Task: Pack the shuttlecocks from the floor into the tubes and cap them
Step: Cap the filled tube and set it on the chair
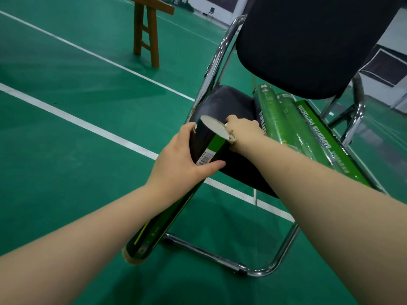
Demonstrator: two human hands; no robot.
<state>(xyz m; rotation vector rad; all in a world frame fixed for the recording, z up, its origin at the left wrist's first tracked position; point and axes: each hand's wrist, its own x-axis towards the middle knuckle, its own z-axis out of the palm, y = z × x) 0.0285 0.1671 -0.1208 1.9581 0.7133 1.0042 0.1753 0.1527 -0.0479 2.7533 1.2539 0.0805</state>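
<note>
My left hand (pixel 179 159) grips a black and green shuttlecock tube (pixel 206 148) near its upper end; the tube slants down toward me, its lower end (pixel 134 257) near the floor. A white cap (pixel 214 126) sits on the upper end. My right hand (pixel 243 128) is curled at the cap's far rim, fingers bent against it. Three more green tubes (pixel 286 124) lie side by side on the black chair seat (pixel 229 102). No loose shuttlecocks are in view.
The black chair with chrome frame (pixel 220 51) stands on the green court floor (pixel 66 133) with white lines. A wooden stand (pixel 146 34) is at the back. A distant chair (pixel 211 12) stands far off.
</note>
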